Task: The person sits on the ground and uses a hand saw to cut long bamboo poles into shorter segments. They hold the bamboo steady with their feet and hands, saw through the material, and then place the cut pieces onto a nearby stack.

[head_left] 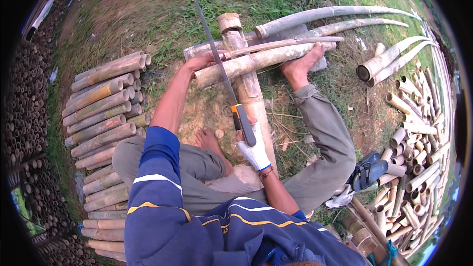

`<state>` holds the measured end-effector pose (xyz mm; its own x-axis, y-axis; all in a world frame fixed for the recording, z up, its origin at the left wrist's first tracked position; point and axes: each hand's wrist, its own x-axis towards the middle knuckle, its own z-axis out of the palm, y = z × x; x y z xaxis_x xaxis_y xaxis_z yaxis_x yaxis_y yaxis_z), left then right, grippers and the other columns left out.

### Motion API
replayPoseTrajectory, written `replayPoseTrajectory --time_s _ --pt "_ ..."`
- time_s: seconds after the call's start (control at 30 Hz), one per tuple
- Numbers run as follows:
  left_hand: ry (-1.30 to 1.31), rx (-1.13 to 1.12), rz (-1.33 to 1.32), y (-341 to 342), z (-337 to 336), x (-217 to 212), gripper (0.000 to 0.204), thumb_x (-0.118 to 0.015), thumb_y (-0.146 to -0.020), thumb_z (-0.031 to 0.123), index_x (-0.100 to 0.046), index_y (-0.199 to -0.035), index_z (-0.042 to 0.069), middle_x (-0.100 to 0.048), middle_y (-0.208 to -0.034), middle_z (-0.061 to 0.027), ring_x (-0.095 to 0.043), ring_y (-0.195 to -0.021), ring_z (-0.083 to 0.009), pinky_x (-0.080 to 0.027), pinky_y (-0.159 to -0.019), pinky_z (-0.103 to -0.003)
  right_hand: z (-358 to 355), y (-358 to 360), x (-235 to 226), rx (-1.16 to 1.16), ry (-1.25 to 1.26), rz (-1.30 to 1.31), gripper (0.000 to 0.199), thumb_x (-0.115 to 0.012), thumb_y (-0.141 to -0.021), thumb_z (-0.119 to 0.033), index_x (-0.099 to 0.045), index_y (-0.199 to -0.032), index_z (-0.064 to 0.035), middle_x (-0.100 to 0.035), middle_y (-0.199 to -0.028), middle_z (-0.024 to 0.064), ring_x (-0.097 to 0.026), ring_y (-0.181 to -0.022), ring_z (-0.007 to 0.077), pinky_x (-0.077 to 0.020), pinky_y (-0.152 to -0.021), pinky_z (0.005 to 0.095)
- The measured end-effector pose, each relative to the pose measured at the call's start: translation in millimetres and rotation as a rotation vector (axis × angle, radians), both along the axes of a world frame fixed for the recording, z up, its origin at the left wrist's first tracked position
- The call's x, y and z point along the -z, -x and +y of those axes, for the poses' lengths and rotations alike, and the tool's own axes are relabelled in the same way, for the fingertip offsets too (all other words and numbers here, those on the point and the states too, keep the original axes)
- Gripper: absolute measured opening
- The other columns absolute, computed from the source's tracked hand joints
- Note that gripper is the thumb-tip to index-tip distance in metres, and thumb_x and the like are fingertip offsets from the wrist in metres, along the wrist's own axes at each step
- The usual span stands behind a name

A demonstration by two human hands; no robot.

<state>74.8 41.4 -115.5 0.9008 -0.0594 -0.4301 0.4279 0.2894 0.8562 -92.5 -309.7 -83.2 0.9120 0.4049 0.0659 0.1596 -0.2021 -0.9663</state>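
My right hand (255, 149), in a white knit glove, grips the black and orange handle of a hand saw (242, 123). Its long blade slants up and away to the left, passing over a thick bamboo pole (271, 59) near that pole's left end. Bare, my left hand (203, 61) is closed over the pole's left end beside the blade; the blade partly hides its fingers. A thinner bamboo strip (283, 44) lies along the pole, reaching my left fingertips. The pole rests across a bamboo post (256, 111), and my bare right foot (302, 65) presses on its right part.
Cut bamboo lengths (101, 113) are stacked at my left. Long bamboo poles (315, 16) extend to the far right. Loose cut pieces (416, 162) form a heap at the right, near dark sandals (369, 171). More bamboo (32, 118) fills the far left edge.
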Motion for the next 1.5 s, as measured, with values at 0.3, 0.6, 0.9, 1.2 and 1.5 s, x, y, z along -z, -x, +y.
replayPoseTrajectory --time_s 0.3,0.6,0.9,1.2,1.5 --pt "-0.419 0.042 0.156 32 24 -50 0.048 -0.068 -0.101 0.021 -0.065 -0.143 -0.001 -0.076 -0.127 -0.0091 -0.072 -0.113 -0.0178 -0.059 -0.099 -0.034 2 -11 1 -0.015 0.001 0.045 0.058 -0.071 -0.091 -0.003 -0.052 -0.146 -0.0025 -0.064 -0.12 0.0137 -0.064 -0.097 0.0201 -0.0542 -0.088 0.0347" --pt "-1.537 0.4 0.017 49 -57 -109 0.09 -0.101 -0.056 0.05 -0.072 -0.122 -0.003 -0.076 -0.12 -0.0293 -0.074 -0.113 -0.0431 -0.059 -0.099 -0.048 2 -27 -56 -0.095 -0.161 0.224 0.057 -0.068 -0.093 0.001 -0.052 -0.147 -0.008 -0.061 -0.11 0.0028 -0.059 -0.093 0.0092 -0.052 -0.081 0.027" --pt "-1.586 0.245 -0.001 62 -71 -121 0.07 -0.093 -0.062 0.044 -0.075 -0.112 -0.001 -0.078 -0.111 -0.0278 -0.075 -0.106 -0.0437 -0.06 -0.096 -0.05 22 -45 -94 -0.096 -0.111 0.083 0.057 -0.07 -0.092 -0.008 -0.052 -0.146 -0.0113 -0.064 -0.104 0.0072 -0.064 -0.093 0.0169 -0.054 -0.086 0.033" --pt "-1.567 0.242 -0.025 62 -72 -122 0.067 -0.091 -0.062 0.043 -0.075 -0.11 0.0 -0.077 -0.111 -0.0279 -0.075 -0.107 -0.0438 -0.059 -0.097 -0.05 -145 120 -169 -0.08 0.017 0.355 0.072 -0.073 -0.091 -0.01 -0.046 -0.158 -0.0108 -0.064 -0.101 0.0034 -0.063 -0.091 0.0128 -0.0523 -0.087 0.0315" --pt "-1.565 0.21 -0.068 54 -61 -120 0.067 -0.091 -0.062 0.043 -0.076 -0.11 -0.001 -0.077 -0.11 -0.0285 -0.075 -0.106 -0.0434 -0.059 -0.096 -0.051 -12 -34 -93 -0.14 -0.034 0.067 0.054 -0.073 -0.092 -0.013 -0.052 -0.141 -0.0096 -0.066 -0.111 0.0127 -0.065 -0.099 0.0211 -0.053 -0.089 0.036"
